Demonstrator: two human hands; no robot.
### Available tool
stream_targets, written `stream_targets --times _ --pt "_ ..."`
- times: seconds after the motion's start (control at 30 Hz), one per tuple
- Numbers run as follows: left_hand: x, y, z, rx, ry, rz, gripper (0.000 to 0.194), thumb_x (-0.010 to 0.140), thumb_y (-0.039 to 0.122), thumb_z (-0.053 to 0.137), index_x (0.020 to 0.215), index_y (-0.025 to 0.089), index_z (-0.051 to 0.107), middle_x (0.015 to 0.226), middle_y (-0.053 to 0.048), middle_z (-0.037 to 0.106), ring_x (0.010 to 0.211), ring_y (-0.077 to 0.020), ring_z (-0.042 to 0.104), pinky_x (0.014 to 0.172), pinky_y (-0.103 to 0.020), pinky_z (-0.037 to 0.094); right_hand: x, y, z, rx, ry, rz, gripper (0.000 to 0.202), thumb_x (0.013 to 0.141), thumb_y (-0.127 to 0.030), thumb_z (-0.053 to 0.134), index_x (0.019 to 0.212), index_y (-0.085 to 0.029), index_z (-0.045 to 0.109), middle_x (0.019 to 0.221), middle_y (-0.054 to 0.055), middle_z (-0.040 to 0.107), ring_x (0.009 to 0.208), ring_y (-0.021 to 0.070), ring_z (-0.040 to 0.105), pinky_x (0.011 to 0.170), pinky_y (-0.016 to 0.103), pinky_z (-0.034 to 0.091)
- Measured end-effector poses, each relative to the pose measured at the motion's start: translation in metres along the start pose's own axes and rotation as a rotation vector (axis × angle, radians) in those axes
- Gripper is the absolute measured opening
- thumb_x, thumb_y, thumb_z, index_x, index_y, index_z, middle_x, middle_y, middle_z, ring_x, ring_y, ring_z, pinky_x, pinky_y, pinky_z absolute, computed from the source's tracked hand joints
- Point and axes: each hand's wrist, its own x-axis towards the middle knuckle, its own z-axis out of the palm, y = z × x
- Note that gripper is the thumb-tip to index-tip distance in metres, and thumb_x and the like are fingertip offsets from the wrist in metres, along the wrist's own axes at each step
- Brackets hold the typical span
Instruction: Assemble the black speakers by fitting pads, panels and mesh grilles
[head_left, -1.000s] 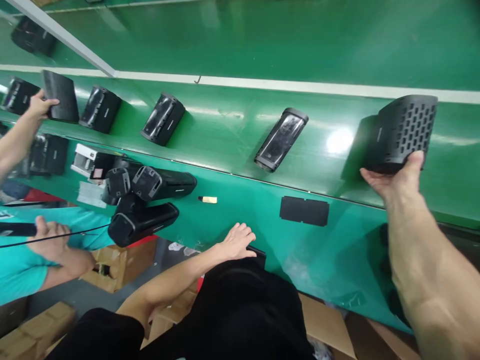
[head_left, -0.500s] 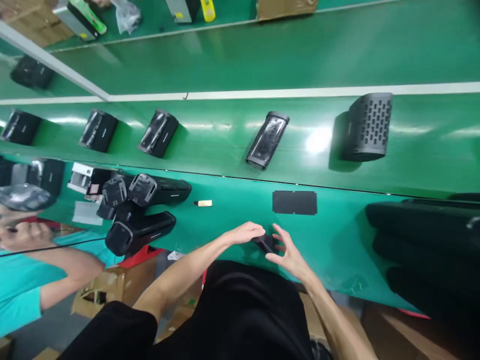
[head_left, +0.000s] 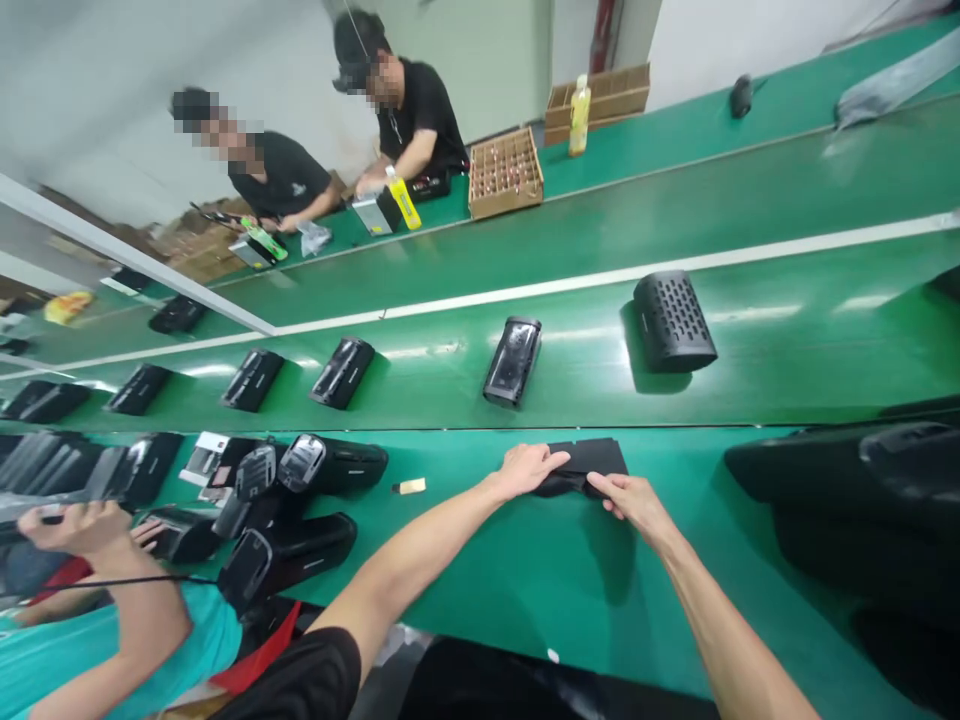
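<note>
A thin black rectangular sheet (head_left: 596,455) lies on the green table, its far part flat. Along its near edge a dark, folded-looking black piece (head_left: 561,484) shows between my hands; whether it is separate from the sheet I cannot tell. My left hand (head_left: 525,470) grips the left end, thumb on top and the other fingers partly hidden. At the right near corner my right hand (head_left: 631,502) pinches the edge between thumb and fingers.
Black speakers (head_left: 512,362) stand along the green belt, one with a slotted grille (head_left: 675,320). More speakers (head_left: 289,560) are piled left, beside a co-worker's arm (head_left: 142,610). A small yellowish tube (head_left: 409,486) lies nearby. Large dark objects (head_left: 840,530) stand right. Two people work across the belt.
My hands have moved forward from the table's near edge to the black sheet, with the dark piece. My right hand has closed from spread fingers. The view has tilted up.
</note>
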Motion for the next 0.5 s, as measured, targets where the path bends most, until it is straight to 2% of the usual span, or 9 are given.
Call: stream_targets --times 0.07,0.2,0.27,0.33,0.4,0.43,0.5 --pt "0.002 -0.004 -0.003 0.090 0.066 -0.032 0.048 0.104 0.064 0.051 0.101 0.019 0.069 0.098 -0.011 0.075 0.108 -0.0344 0.073 0.100 -0.051 0.053 0.011 -0.002 -0.001 -0.055 0.031 -0.021 0.070 0.065 -0.093 0.055 0.045 -0.027 0.042 0.041 0.001 0.049 0.044 0.0155 0.042 0.051 0.030 0.032" --pt "-0.005 -0.019 -0.005 0.162 0.190 -0.065 0.048 0.098 0.070 0.057 0.107 0.023 0.065 0.096 -0.007 0.075 0.106 -0.0324 0.073 0.099 -0.047 0.051 0.018 -0.007 -0.001 -0.166 0.132 -0.070 0.068 0.071 -0.091 0.043 0.045 -0.029 0.037 0.042 0.002 0.046 0.050 0.0192 0.045 0.057 0.033 0.034" --pt "-0.007 -0.026 -0.010 0.131 0.377 -0.101 0.046 0.094 0.067 0.064 0.109 0.023 0.063 0.098 -0.006 0.073 0.104 -0.0297 0.073 0.097 -0.044 0.052 0.017 -0.010 -0.003 -0.214 0.196 -0.078 0.064 0.074 -0.088 0.040 0.049 -0.029 0.037 0.047 0.003 0.047 0.055 0.0210 0.046 0.060 0.035 0.034" --pt "-0.001 -0.030 -0.020 0.052 0.689 -0.158 0.052 0.088 0.061 0.075 0.119 0.022 0.061 0.112 -0.010 0.071 0.114 -0.0301 0.070 0.102 -0.044 0.052 0.015 -0.013 -0.005 -0.237 0.284 -0.058 0.059 0.077 -0.084 0.037 0.058 -0.029 0.045 0.057 0.005 0.056 0.061 0.0243 0.052 0.063 0.037 0.037" --pt "0.013 -0.028 -0.028 -0.053 0.945 -0.183 0.076 0.078 0.055 0.085 0.137 0.021 0.052 0.142 -0.018 0.059 0.137 -0.0342 0.058 0.114 -0.048 0.046 0.006 -0.012 -0.006 -0.219 0.407 -0.018 0.054 0.078 -0.079 0.041 0.076 -0.027 0.056 0.076 0.009 0.069 0.074 0.0293 0.062 0.071 0.040 0.045" --pt "0.020 -0.025 -0.030 -0.109 1.002 -0.187 0.091 0.073 0.054 0.089 0.146 0.021 0.045 0.154 -0.021 0.049 0.147 -0.0364 0.049 0.119 -0.050 0.043 -0.001 -0.008 -0.005 -0.201 0.465 0.011 0.055 0.078 -0.078 0.045 0.087 -0.026 0.059 0.087 0.011 0.072 0.083 0.0319 0.066 0.077 0.042 0.048" --pt "0.035 -0.017 -0.028 -0.222 0.970 -0.196 0.111 0.065 0.052 0.095 0.155 0.025 0.035 0.165 -0.021 0.035 0.155 -0.0391 0.038 0.123 -0.053 0.039 -0.023 0.005 -0.002 -0.184 0.539 0.091 0.059 0.078 -0.077 0.052 0.102 -0.023 0.061 0.102 0.016 0.074 0.096 0.0366 0.069 0.085 0.047 0.052"
